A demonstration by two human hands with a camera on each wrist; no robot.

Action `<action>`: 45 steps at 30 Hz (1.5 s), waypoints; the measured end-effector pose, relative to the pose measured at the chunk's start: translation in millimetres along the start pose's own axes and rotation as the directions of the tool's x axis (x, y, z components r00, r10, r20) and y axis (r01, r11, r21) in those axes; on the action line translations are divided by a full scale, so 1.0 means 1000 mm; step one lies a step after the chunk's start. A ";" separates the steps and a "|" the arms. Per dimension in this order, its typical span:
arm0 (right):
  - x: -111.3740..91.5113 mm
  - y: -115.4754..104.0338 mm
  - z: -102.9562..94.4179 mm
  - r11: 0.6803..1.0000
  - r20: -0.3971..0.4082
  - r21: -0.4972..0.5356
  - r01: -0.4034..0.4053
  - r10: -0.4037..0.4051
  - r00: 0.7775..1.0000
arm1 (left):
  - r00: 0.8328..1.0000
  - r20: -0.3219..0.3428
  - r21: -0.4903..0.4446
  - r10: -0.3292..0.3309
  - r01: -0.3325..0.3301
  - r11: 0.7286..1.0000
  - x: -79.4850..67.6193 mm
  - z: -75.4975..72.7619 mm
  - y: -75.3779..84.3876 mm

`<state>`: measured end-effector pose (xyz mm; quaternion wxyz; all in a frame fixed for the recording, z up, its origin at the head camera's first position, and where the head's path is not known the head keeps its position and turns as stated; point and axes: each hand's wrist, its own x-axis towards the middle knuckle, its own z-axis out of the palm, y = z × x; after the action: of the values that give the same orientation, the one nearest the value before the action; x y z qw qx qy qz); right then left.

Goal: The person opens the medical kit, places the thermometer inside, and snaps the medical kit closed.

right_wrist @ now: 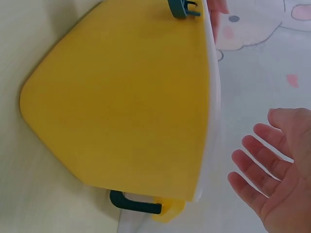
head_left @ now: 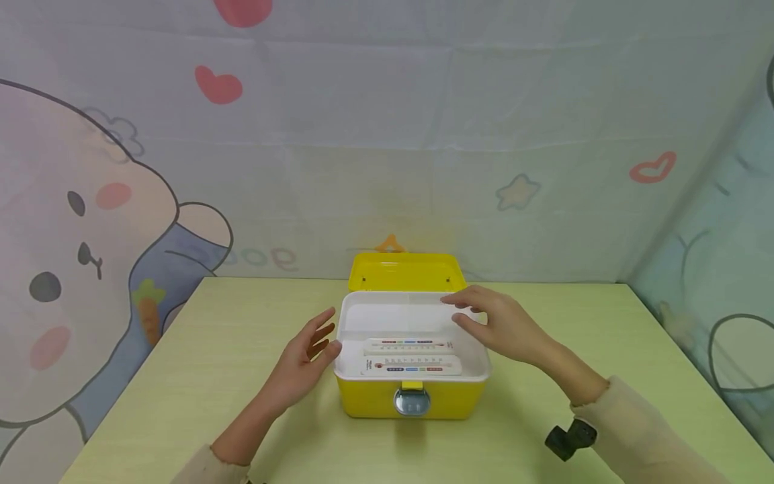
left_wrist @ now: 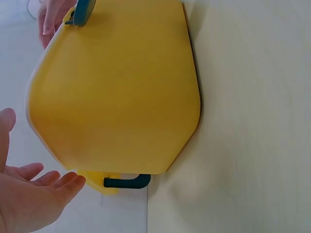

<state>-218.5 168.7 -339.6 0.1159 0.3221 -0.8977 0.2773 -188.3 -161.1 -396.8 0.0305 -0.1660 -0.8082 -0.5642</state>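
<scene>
A yellow storage box [head_left: 369,400] stands on the table, its lid [head_left: 405,270] swung back behind it. Inside the box is a white tray [head_left: 393,316], where two flat white thermometers [head_left: 414,366] lie one behind the other. My left hand [head_left: 302,366] is held beside the tray's left rim with loosely bent fingers and nothing in them; whether a fingertip touches the box I cannot tell. Over the right rim hovers my right hand [head_left: 502,326], empty, thumb and fingers spread apart. The right wrist view shows its fingers [right_wrist: 255,184] off the box wall.
A round grey latch [head_left: 412,402] sits on the box's front. Behind the box, a dark green handle [left_wrist: 127,181] sticks out. The light wooden table [head_left: 260,316] ends at a cartoon-printed cloth [head_left: 363,168]. A small black device [head_left: 570,439] is at the right sleeve.
</scene>
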 end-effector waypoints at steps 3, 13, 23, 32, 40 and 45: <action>0.002 0.006 0.000 1.000 -0.019 0.011 -0.027 0.027 0.999 | 1.000 0.001 0.002 0.004 -0.004 1.000 0.005 -0.002 0.000; 0.009 0.032 0.002 0.986 -0.048 0.088 -0.139 0.144 0.988 | 1.000 -0.001 -0.015 -0.013 0.013 1.000 0.025 -0.009 -0.001; 0.007 0.061 0.005 0.951 -0.020 0.176 -0.254 0.261 0.965 | 0.999 0.005 0.000 -0.052 0.052 0.999 0.042 -0.020 -0.004; 0.004 0.078 0.008 0.878 0.053 0.287 -0.384 0.386 0.921 | 0.998 0.019 0.035 -0.063 0.062 0.997 0.060 -0.026 -0.008; 0.007 0.091 0.014 0.826 0.100 0.367 -0.428 0.423 0.901 | 0.993 0.020 0.051 -0.120 0.118 0.992 0.074 -0.029 -0.013; 0.009 0.098 0.019 0.807 0.114 0.389 -0.445 0.437 0.892 | 0.987 0.016 0.066 -0.159 0.157 0.985 0.083 -0.028 -0.016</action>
<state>-288.9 215.6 -393.3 -0.0293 0.1245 -0.8717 0.4731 -275.5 -172.9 -381.4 -0.0177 -0.1064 -0.8370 -0.5365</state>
